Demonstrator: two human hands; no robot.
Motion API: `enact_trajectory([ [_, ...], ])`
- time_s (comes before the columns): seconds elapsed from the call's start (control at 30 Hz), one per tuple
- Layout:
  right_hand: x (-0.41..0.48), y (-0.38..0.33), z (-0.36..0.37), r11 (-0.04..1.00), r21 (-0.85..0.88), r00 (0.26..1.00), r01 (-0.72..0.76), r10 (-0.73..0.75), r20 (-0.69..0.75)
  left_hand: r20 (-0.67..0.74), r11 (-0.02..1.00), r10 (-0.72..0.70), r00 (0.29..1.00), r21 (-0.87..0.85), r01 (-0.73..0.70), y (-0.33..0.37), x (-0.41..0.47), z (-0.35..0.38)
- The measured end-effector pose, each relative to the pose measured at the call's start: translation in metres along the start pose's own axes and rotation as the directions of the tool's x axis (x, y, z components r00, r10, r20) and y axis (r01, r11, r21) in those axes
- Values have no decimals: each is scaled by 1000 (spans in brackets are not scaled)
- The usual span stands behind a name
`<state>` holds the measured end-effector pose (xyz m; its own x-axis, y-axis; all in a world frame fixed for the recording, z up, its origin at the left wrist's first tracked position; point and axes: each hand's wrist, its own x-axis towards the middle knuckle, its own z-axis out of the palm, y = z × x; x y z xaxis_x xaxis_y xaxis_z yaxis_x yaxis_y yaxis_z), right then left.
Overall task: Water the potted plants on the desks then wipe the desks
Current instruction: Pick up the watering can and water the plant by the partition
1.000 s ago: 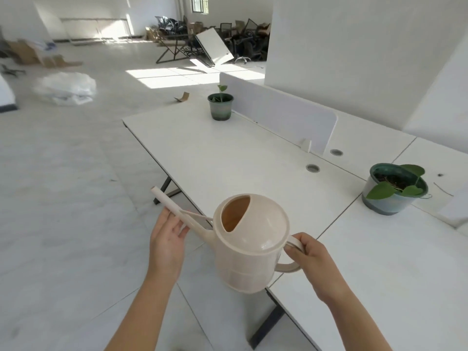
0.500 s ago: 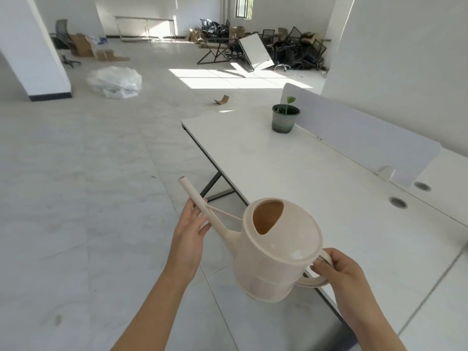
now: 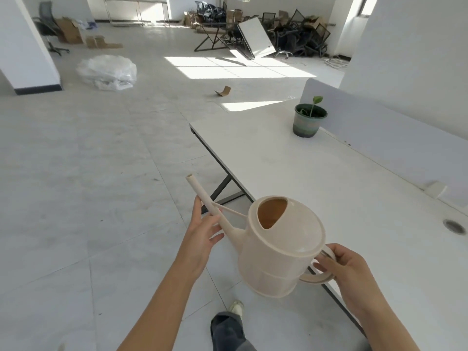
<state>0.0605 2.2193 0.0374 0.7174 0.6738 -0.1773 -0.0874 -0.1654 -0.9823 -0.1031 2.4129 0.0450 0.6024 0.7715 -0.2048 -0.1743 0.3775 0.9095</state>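
Head view, left to right. Far left: a white pillar (image 3: 24,44) with a dark base strip; behind it an office chair (image 3: 48,24) and open cardboard boxes (image 3: 72,30). A heap of clear plastic sheeting (image 3: 107,72) lies on the pale tiled floor (image 3: 76,173), which is lit by a bright patch of sunlight at centre. A scrap of cardboard (image 3: 223,91) lies on the floor beyond the desk's far end. Against the back wall, stacked chairs and frames (image 3: 291,31) with a leaning white panel (image 3: 255,38). Right half: a long white desk (image 3: 316,178) on dark angled legs, backed by a white divider screen (image 3: 374,127); a round cable port (image 3: 454,226) shows at the right edge. The potted plant (image 3: 309,119), a small seedling in a green-banded pot, stands near the desk's far end just beside the screen, well apart from both hands. Foreground: the beige watering can (image 3: 281,249) is held in the air over the desk's near edge, spout pointing up and left. The left hand (image 3: 202,234) cradles the spout with fingers loosely curled; the right hand (image 3: 347,272) is clenched around the loop handle. A trouser leg and shoe (image 3: 229,325) show below the can
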Motion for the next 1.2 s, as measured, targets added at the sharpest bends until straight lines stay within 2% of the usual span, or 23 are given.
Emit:
enact_trajectory([
  [0.27, 149, -3, 16, 1000, -19, 999, 11, -10, 35, -8, 995, -9, 1000, 95, 10, 21, 149, 12],
  [0.4, 218, -25, 24, 999, 20, 999, 28, -29, 18, -7, 997, 40, 999, 59, -40, 36, 224, 31],
  [0.67, 307, -55, 8, 998, 65, 996, -5, 10, -85, 48, 997, -25, 999, 69, 22, 40, 343, 77],
  [0.87, 347, -60, -9, 998, 67, 966, -5, 22, -258, 177, 997, -75, 981, 24, 71, 30, 419, 122],
  [1.03, 367, -66, -2, 997, 81, 869, -12, 50, -491, 324, 988, -151, 934, 35, 148, 15, 478, 154],
  [1.2, 388, -74, 21, 996, 75, 692, -53, 91, -716, 523, 967, -253, 814, 130, 217, 15, 531, 181],
])
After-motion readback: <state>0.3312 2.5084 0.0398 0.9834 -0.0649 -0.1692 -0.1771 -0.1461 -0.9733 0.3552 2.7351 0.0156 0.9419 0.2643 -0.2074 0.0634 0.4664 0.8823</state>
